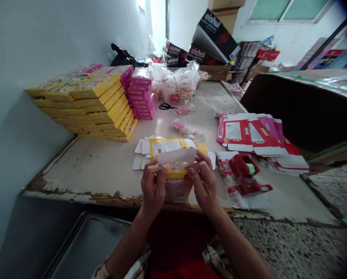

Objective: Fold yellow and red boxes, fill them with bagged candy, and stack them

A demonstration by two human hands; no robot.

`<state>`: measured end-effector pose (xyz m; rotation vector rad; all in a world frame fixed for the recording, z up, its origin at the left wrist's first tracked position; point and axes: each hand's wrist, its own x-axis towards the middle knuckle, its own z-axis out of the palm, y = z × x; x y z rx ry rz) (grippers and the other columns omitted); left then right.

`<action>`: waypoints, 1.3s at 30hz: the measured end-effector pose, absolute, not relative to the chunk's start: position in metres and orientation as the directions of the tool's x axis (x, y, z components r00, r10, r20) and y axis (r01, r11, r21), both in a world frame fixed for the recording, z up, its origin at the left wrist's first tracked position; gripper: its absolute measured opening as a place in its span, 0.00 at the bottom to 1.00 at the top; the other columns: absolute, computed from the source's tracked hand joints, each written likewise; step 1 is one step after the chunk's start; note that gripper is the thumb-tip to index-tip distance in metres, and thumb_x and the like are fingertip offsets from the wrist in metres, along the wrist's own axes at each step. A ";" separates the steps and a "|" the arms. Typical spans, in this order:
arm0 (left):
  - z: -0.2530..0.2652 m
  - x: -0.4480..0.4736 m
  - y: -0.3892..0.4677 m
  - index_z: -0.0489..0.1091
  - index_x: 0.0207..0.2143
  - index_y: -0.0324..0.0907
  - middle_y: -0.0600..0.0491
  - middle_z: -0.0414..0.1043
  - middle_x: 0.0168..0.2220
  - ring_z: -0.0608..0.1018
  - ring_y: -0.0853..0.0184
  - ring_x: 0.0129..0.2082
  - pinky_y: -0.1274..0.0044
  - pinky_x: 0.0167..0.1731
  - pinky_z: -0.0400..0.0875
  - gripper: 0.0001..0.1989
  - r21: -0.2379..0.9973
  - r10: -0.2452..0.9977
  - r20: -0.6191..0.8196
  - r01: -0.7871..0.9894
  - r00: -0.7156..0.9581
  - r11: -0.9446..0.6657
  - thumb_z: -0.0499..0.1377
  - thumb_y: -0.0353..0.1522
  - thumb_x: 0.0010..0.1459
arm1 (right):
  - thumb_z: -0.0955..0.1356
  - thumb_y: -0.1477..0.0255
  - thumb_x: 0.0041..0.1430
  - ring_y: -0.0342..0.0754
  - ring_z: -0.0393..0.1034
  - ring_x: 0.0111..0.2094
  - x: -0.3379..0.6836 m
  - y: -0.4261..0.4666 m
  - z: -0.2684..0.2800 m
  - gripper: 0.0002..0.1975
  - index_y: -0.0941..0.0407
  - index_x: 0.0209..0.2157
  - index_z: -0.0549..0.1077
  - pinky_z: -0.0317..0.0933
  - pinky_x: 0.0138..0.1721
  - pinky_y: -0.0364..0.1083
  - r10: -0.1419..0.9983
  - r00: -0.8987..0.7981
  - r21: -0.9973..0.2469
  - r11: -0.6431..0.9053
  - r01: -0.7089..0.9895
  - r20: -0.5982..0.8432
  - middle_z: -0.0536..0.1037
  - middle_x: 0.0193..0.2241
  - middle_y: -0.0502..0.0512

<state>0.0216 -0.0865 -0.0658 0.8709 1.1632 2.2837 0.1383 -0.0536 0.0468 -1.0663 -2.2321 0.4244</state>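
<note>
Between my two hands, at the table's front edge, is a small yellow carton (177,188) with its white top flap raised. Something pale in clear plastic shows in its mouth. My left hand (154,184) grips the carton's left upper edge, fingers bent around it. On the other side, my right hand (202,180) pinches the right upper edge with thumb and fingers. Just beyond them lie flat yellow carton blanks (167,146). Two clear packets with pinkish contents, a nearer packet (185,128) and a farther packet (184,109), rest behind the blanks.
Stacked yellow boxes (103,104) and pink boxes (141,93) stand at left against the wall. Black-handled scissors (166,106) lie near bulging plastic bags (176,81). To the right are a red tape dispenser (244,174), flat red cartons (249,133) and a large open cardboard box (295,104).
</note>
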 end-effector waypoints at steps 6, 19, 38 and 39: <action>-0.056 0.002 -0.085 0.69 0.51 0.48 0.52 0.81 0.43 0.83 0.63 0.45 0.68 0.51 0.77 0.19 0.630 0.774 0.181 -0.533 -0.607 -0.565 0.69 0.33 0.59 | 0.69 0.69 0.68 0.50 0.75 0.41 0.137 -0.041 0.069 0.22 0.39 0.59 0.62 0.76 0.38 0.50 0.790 -0.536 -0.762 0.535 0.366 0.297 0.77 0.44 0.51; -0.054 -0.024 -0.100 0.75 0.34 0.41 0.46 0.82 0.47 0.83 0.58 0.49 0.69 0.49 0.80 0.11 0.755 0.789 0.386 -0.328 -0.478 -0.568 0.74 0.32 0.51 | 0.74 0.70 0.64 0.53 0.80 0.50 0.142 -0.037 0.108 0.11 0.53 0.47 0.83 0.72 0.54 0.52 0.578 -0.798 -0.477 0.757 0.447 0.170 0.84 0.49 0.60; -0.037 -0.054 -0.099 0.83 0.34 0.43 0.48 0.85 0.43 0.85 0.60 0.44 0.69 0.51 0.79 0.04 0.857 0.869 0.373 -0.238 -0.323 -0.457 0.72 0.32 0.54 | 0.78 0.69 0.56 0.56 0.79 0.52 0.131 -0.032 0.125 0.10 0.47 0.41 0.85 0.72 0.56 0.54 0.746 -0.655 -0.693 0.407 0.595 -0.124 0.85 0.47 0.51; -0.041 -0.057 -0.100 0.83 0.35 0.44 0.48 0.84 0.45 0.85 0.60 0.46 0.68 0.54 0.77 0.04 0.860 0.864 0.408 -0.194 -0.295 -0.473 0.72 0.32 0.55 | 0.77 0.69 0.56 0.56 0.78 0.54 0.134 -0.032 0.126 0.12 0.46 0.43 0.85 0.71 0.57 0.54 0.722 -0.678 -0.701 0.412 0.582 -0.139 0.83 0.50 0.51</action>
